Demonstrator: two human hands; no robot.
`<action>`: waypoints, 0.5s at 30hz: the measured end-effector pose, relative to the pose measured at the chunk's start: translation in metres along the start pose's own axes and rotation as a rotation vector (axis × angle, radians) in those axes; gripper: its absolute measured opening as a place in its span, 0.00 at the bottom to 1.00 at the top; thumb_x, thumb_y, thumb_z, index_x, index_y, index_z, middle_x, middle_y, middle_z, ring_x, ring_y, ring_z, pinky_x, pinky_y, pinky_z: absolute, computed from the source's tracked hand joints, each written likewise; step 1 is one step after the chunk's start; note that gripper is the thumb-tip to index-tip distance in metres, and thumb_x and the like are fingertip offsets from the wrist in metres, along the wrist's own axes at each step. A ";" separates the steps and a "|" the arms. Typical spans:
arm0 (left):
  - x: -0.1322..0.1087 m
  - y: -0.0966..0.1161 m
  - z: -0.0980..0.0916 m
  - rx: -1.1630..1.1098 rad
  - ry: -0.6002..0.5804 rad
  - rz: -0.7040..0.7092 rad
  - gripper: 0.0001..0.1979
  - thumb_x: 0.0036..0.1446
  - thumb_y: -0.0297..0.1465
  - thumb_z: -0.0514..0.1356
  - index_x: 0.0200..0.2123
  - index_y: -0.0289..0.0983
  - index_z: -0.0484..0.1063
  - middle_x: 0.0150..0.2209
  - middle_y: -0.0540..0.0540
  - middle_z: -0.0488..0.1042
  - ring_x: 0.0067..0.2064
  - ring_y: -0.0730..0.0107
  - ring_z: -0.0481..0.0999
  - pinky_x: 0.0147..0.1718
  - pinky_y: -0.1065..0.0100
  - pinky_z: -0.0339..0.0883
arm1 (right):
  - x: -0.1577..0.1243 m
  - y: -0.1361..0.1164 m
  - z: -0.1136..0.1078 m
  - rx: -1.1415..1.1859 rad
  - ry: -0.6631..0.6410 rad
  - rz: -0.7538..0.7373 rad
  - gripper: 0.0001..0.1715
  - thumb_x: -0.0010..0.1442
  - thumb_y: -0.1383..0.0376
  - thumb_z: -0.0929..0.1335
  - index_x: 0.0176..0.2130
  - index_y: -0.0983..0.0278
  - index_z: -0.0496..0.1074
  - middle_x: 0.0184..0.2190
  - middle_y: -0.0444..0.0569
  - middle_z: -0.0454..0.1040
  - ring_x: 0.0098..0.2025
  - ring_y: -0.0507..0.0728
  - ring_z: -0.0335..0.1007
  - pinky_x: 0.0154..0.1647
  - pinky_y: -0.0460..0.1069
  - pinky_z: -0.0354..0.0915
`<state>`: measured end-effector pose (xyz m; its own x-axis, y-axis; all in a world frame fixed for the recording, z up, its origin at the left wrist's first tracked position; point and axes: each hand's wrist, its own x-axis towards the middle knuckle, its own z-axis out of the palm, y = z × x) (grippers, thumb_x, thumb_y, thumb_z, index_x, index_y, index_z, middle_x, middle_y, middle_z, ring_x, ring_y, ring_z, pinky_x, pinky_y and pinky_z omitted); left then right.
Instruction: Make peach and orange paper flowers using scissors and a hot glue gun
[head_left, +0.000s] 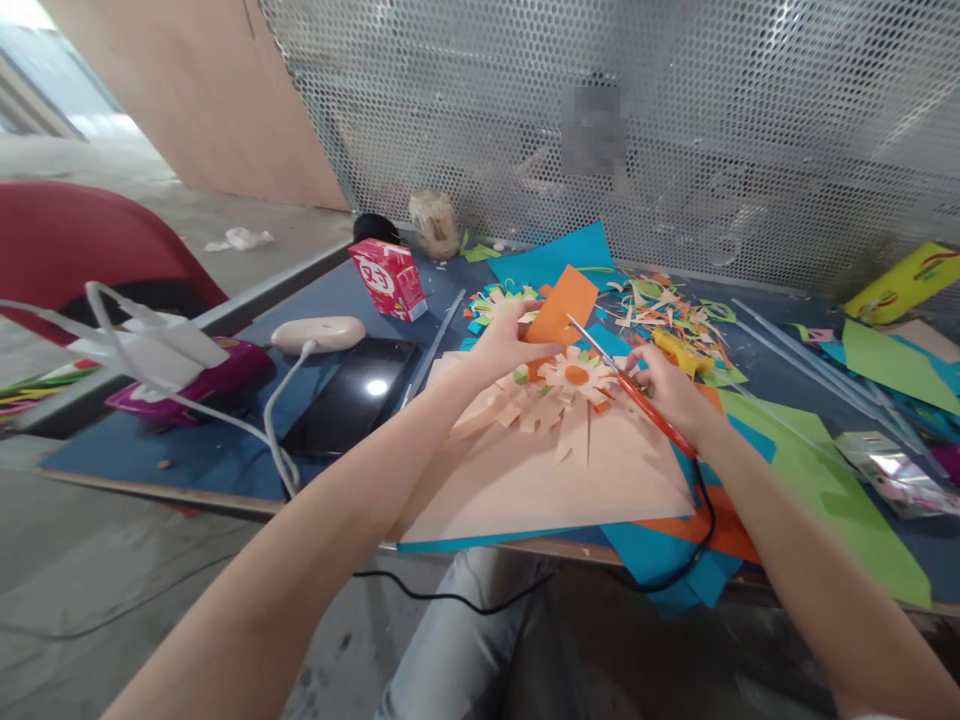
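My left hand (510,345) pinches a piece of orange paper (564,308) between thumb and fingers, tilted above the work. My right hand (666,385) is closed on a corded tool (660,425) with a slim metal shaft and red handle, like a soldering iron. Its metal tip points at the orange paper's lower edge. Just below both hands sits a peach paper flower (576,374) with an orange centre. Fringed peach paper strips (529,412) lie beside it, on a large peach sheet (540,490). My right fingertips are partly hidden.
Colourful paper scraps (667,315) are heaped behind my hands. At left are a phone (352,395), a red box (388,280) and white cables on a charger (176,350). Green sheets (817,480) lie at right; a perforated metal panel (487,120) stands behind. A black cord (450,598) loops over the front edge.
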<state>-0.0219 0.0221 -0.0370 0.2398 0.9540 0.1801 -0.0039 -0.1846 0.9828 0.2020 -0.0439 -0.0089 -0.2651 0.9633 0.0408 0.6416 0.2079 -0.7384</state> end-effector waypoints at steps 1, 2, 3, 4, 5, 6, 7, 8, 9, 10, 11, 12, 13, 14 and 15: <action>-0.001 0.001 0.000 0.014 0.000 -0.010 0.36 0.36 0.28 0.69 0.51 0.34 0.62 0.36 0.41 0.77 0.34 0.60 0.79 0.29 0.64 0.73 | 0.000 0.001 0.000 0.006 0.001 0.000 0.24 0.50 0.48 0.67 0.35 0.59 0.54 0.21 0.39 0.66 0.23 0.53 0.63 0.23 0.47 0.56; -0.001 0.002 0.001 0.024 -0.003 -0.012 0.34 0.37 0.27 0.68 0.50 0.34 0.62 0.37 0.41 0.77 0.35 0.61 0.78 0.29 0.64 0.73 | 0.001 0.002 0.000 0.010 0.003 0.000 0.23 0.50 0.48 0.67 0.36 0.58 0.54 0.22 0.40 0.67 0.23 0.53 0.64 0.23 0.46 0.56; -0.002 0.003 0.001 0.034 -0.006 -0.007 0.32 0.37 0.27 0.68 0.49 0.34 0.63 0.38 0.41 0.76 0.35 0.62 0.78 0.30 0.65 0.72 | 0.001 0.003 0.000 0.013 0.005 0.004 0.24 0.50 0.49 0.67 0.36 0.58 0.54 0.22 0.40 0.67 0.23 0.53 0.64 0.23 0.47 0.56; -0.002 0.003 0.001 0.048 -0.009 0.005 0.29 0.38 0.27 0.67 0.46 0.33 0.65 0.38 0.42 0.76 0.35 0.63 0.78 0.30 0.66 0.72 | 0.001 0.003 -0.001 0.012 0.006 0.013 0.24 0.50 0.48 0.67 0.36 0.58 0.54 0.23 0.40 0.68 0.23 0.53 0.64 0.23 0.47 0.56; -0.002 0.004 0.001 0.069 -0.010 0.018 0.25 0.38 0.27 0.67 0.44 0.33 0.67 0.37 0.43 0.76 0.34 0.65 0.77 0.30 0.67 0.71 | 0.002 0.004 -0.002 0.007 0.009 0.023 0.24 0.50 0.48 0.67 0.37 0.58 0.54 0.23 0.41 0.68 0.22 0.53 0.64 0.23 0.47 0.57; -0.002 0.004 0.000 0.098 -0.004 0.028 0.22 0.38 0.28 0.67 0.40 0.33 0.69 0.35 0.44 0.76 0.33 0.67 0.77 0.29 0.68 0.70 | 0.003 0.005 -0.003 -0.004 0.012 0.035 0.24 0.50 0.48 0.67 0.37 0.58 0.54 0.23 0.41 0.69 0.23 0.54 0.64 0.23 0.47 0.57; -0.002 0.005 0.000 0.129 0.008 0.032 0.18 0.39 0.29 0.67 0.37 0.32 0.71 0.33 0.45 0.76 0.31 0.68 0.76 0.27 0.70 0.69 | 0.003 0.006 -0.004 -0.029 0.018 0.047 0.24 0.50 0.48 0.67 0.37 0.59 0.54 0.24 0.41 0.69 0.23 0.54 0.65 0.24 0.47 0.57; -0.001 0.005 -0.001 0.151 0.032 0.032 0.16 0.39 0.30 0.66 0.35 0.32 0.72 0.30 0.46 0.75 0.29 0.70 0.75 0.25 0.71 0.67 | 0.004 0.008 -0.005 -0.067 0.024 0.056 0.24 0.50 0.48 0.67 0.37 0.59 0.54 0.24 0.42 0.70 0.24 0.54 0.65 0.25 0.47 0.58; 0.000 0.005 -0.002 0.150 0.064 0.030 0.15 0.39 0.30 0.67 0.33 0.32 0.73 0.29 0.47 0.74 0.27 0.71 0.74 0.24 0.71 0.66 | 0.004 0.009 -0.006 -0.115 0.033 0.064 0.24 0.50 0.48 0.67 0.37 0.59 0.54 0.25 0.42 0.70 0.24 0.54 0.65 0.26 0.48 0.58; 0.001 0.005 -0.002 0.120 0.105 0.024 0.14 0.39 0.31 0.67 0.32 0.32 0.73 0.28 0.48 0.74 0.27 0.72 0.73 0.24 0.71 0.66 | 0.005 0.010 -0.006 -0.165 0.046 0.072 0.24 0.49 0.48 0.67 0.37 0.59 0.55 0.25 0.43 0.70 0.25 0.55 0.66 0.26 0.48 0.58; 0.002 0.005 -0.003 0.067 0.155 0.016 0.14 0.38 0.31 0.67 0.32 0.33 0.73 0.27 0.49 0.74 0.26 0.72 0.73 0.25 0.71 0.67 | 0.005 0.012 -0.006 -0.211 0.062 0.084 0.24 0.50 0.48 0.67 0.38 0.59 0.55 0.25 0.43 0.70 0.25 0.55 0.66 0.27 0.48 0.58; 0.003 0.005 -0.003 0.005 0.211 0.008 0.14 0.38 0.32 0.68 0.31 0.33 0.73 0.27 0.49 0.75 0.26 0.72 0.73 0.26 0.70 0.68 | 0.006 0.013 -0.006 -0.249 0.083 0.103 0.24 0.50 0.48 0.66 0.38 0.59 0.56 0.25 0.44 0.71 0.24 0.55 0.66 0.27 0.48 0.58; 0.004 0.004 -0.004 -0.054 0.267 0.001 0.14 0.38 0.31 0.68 0.31 0.34 0.73 0.27 0.50 0.75 0.27 0.72 0.74 0.27 0.69 0.69 | 0.006 0.013 -0.005 -0.280 0.106 0.127 0.24 0.50 0.48 0.66 0.39 0.60 0.56 0.26 0.45 0.71 0.24 0.55 0.66 0.26 0.48 0.58; 0.005 0.003 -0.005 -0.101 0.317 -0.003 0.15 0.38 0.31 0.68 0.31 0.34 0.73 0.28 0.50 0.75 0.27 0.72 0.74 0.29 0.69 0.70 | 0.005 0.014 -0.004 -0.309 0.129 0.153 0.23 0.51 0.49 0.65 0.39 0.60 0.57 0.26 0.46 0.72 0.24 0.55 0.66 0.26 0.48 0.57; 0.007 0.002 -0.006 -0.130 0.357 -0.004 0.15 0.38 0.31 0.69 0.31 0.34 0.73 0.28 0.50 0.75 0.27 0.72 0.74 0.30 0.68 0.71 | 0.005 0.013 -0.004 -0.344 0.153 0.176 0.23 0.51 0.50 0.65 0.40 0.60 0.57 0.26 0.47 0.72 0.24 0.56 0.66 0.25 0.48 0.56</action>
<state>-0.0262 0.0296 -0.0339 -0.1131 0.9811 0.1570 -0.1325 -0.1715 0.9762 0.2118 -0.0356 -0.0159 -0.0363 0.9979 0.0531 0.8774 0.0573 -0.4763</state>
